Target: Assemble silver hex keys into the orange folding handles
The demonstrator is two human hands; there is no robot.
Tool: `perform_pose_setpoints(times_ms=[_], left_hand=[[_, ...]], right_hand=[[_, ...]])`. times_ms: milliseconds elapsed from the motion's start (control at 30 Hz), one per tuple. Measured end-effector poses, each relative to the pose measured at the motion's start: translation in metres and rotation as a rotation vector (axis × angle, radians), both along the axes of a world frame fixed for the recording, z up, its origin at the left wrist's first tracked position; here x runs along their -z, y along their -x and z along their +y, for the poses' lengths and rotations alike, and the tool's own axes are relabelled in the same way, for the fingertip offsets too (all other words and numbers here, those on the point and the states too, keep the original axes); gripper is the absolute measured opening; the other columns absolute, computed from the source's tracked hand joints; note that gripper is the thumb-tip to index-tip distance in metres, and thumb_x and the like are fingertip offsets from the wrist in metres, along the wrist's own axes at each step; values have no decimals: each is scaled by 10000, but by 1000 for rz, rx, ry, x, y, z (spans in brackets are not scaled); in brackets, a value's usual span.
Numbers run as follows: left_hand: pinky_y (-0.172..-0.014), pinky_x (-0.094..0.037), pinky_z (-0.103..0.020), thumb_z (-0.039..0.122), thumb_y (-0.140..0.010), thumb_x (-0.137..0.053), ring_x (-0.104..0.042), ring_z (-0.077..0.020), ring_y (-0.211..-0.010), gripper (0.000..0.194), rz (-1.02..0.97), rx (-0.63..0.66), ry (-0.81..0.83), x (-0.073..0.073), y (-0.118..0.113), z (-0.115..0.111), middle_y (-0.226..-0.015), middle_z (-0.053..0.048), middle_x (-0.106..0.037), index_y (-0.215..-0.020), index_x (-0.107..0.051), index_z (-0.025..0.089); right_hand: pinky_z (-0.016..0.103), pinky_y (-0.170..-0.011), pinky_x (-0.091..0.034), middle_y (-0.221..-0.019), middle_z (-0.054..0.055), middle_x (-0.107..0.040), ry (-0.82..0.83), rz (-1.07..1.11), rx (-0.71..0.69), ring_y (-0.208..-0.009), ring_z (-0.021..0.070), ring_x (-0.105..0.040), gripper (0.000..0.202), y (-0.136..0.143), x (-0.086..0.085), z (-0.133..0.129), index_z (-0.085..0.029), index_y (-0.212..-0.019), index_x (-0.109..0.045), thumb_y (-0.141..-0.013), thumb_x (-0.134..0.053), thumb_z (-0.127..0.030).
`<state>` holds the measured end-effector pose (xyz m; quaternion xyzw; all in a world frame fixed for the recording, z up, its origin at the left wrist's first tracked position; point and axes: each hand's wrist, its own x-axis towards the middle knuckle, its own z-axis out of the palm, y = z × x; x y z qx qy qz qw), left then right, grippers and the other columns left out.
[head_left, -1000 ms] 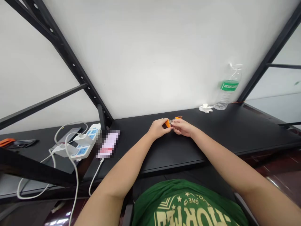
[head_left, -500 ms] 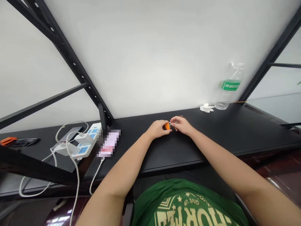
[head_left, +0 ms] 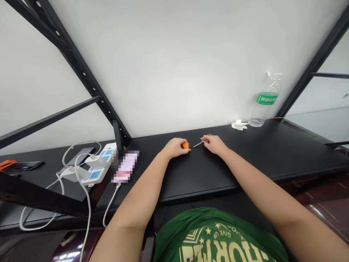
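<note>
- Left hand (head_left: 176,147): has shifted leftward from the right hand (head_left: 215,143) since the earlier frame; a gap of bare tabletop (head_left: 196,171) now separates the two.
- Left grip: narrow, thumb and fingers pinching an orange holder (head_left: 185,144) by its sides. Dark, slender pieces show at its right edge.
- Right grip: fingertips closed on one end of a thin grey rod (head_left: 198,144). The free end points toward the orange holder and stands apart from it.
- Second orange piece (head_left: 204,137): just beyond the right fingers, partly hidden by them; from where I stand, I cannot tell whether they touch it.
- Right rear of tabletop: clear bottle (head_left: 266,99) with green label, beside a small white object (head_left: 239,125).
- Left side: phone (head_left: 127,167), blurred, near a white power strip (head_left: 96,175).
</note>
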<state>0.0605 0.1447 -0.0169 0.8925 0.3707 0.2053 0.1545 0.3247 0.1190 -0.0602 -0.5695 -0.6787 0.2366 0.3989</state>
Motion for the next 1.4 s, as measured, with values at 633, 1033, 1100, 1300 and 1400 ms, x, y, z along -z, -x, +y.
perform_pose_setpoints(times_ms=[633, 1033, 1100, 1300, 1400], left_hand=[[-599, -365, -265, 422, -764, -748, -495, -123, -623, 230, -14, 122, 2, -2, -20, -13, -673, 38, -580, -760, -651, 214], [-564, -331, -285, 412, -725, -762, -522, -152, -622, 220, 55, 20, 11, -6, 6, 1, -681, 6, -622, -699, -657, 221], [-565, -335, -279, 417, -742, -747, -521, -148, -617, 215, 49, 3, 24, -7, 8, 3, -682, 10, -624, -723, -661, 221], [-567, -349, -264, 433, -742, -742, -499, -128, -596, 231, 7, -9, 58, -4, 4, 2, -671, 26, -615, -759, -668, 214], [-568, -354, -256, 440, -747, -736, -498, -122, -597, 247, -16, -7, 69, -2, 4, 2, -668, 28, -614, -747, -654, 207]], right_hand=[[235, -523, -445, -820, 1, -642, 70, 266, -293, -621, 117, -557, 218, 26, -9, -16, -211, -978, -655, -776, -636, -291], [288, -604, -450, -688, 4, -661, 65, -34, 3, -614, 160, -583, 98, 16, -12, -13, -217, -815, -672, -755, -598, -195], [296, -670, -453, -740, 21, -681, 43, -139, -3, -692, 173, -602, 56, 16, -13, -14, -213, -764, -664, -758, -620, -179], [326, -725, -425, -1125, 111, -687, -28, -410, -9, -899, 232, -614, 153, 20, -11, -18, -196, -964, -694, -839, -652, -273], [324, -704, -423, -1171, 126, -658, -31, -494, -28, -887, 229, -609, 162, 21, -7, -18, -186, -985, -682, -852, -643, -269]])
